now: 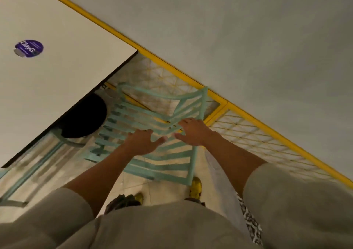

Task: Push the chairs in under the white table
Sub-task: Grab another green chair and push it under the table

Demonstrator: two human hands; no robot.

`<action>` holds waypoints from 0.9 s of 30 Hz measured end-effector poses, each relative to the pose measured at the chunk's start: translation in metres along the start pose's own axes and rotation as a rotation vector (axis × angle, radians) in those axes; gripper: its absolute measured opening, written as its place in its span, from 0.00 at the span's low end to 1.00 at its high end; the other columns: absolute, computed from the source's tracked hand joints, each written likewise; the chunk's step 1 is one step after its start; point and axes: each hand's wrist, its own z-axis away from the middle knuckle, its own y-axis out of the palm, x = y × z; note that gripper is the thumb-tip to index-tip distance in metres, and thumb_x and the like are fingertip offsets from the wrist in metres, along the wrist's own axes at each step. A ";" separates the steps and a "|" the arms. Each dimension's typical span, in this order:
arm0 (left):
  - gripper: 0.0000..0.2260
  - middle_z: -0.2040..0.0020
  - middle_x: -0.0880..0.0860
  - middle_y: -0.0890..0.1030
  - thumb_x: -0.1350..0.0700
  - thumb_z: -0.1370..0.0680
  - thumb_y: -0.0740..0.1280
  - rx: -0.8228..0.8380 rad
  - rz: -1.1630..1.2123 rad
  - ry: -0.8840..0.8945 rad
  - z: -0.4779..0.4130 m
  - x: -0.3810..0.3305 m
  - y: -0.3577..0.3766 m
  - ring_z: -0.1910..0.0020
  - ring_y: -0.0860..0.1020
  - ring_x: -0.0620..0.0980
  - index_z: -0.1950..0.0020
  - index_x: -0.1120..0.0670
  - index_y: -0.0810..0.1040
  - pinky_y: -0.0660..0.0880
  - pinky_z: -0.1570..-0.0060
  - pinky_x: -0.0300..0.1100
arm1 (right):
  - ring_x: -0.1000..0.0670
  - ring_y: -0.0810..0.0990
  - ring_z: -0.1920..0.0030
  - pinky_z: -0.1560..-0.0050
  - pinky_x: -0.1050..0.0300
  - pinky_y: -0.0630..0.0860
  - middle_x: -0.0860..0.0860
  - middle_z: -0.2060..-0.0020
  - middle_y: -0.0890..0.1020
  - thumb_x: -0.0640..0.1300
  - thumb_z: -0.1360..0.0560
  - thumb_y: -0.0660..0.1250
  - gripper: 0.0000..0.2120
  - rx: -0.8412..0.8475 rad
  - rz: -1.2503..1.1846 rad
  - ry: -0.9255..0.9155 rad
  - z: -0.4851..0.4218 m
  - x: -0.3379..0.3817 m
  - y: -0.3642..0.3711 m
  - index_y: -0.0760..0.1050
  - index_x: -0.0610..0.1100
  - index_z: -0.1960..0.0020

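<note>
A mint-green slatted chair stands in front of me, its seat partly under the corner of the white table. My left hand and my right hand both rest on the top of its backrest, fingers curled over the slats. A second mint-green chair shows at the lower left, beside the table's near edge, blurred.
A grey wall with a yellow strip and a yellow wire grid runs close along the right. A round purple sticker lies on the table. The table's black round base stands underneath. My feet are on the tiled floor.
</note>
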 end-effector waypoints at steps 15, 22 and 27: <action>0.52 0.16 0.55 0.65 0.20 0.28 0.63 -0.019 0.640 -0.562 -0.049 -0.180 0.117 0.20 0.68 0.58 0.14 0.51 0.58 0.66 0.22 0.53 | 0.41 0.65 0.19 0.21 0.32 0.56 0.48 0.17 0.65 0.91 0.43 0.58 0.69 0.245 0.440 -0.594 -0.131 -0.181 -0.022 0.56 0.51 0.14; 0.30 0.25 0.57 0.76 0.54 0.16 0.68 -0.145 0.546 -0.623 -0.058 -0.217 0.149 0.31 0.78 0.59 0.15 0.49 0.61 0.76 0.32 0.55 | 0.41 0.70 0.22 0.22 0.29 0.55 0.48 0.21 0.72 0.75 0.21 0.56 0.38 0.195 0.532 -0.668 -0.142 -0.203 -0.001 0.65 0.55 0.18; 0.32 0.31 0.56 0.80 0.63 0.18 0.66 -0.172 0.457 -0.624 -0.057 -0.221 0.152 0.36 0.81 0.58 0.16 0.45 0.63 0.79 0.37 0.54 | 0.42 0.75 0.28 0.24 0.32 0.58 0.51 0.27 0.78 0.72 0.18 0.55 0.30 0.120 0.529 -0.694 -0.140 -0.209 0.006 0.71 0.58 0.23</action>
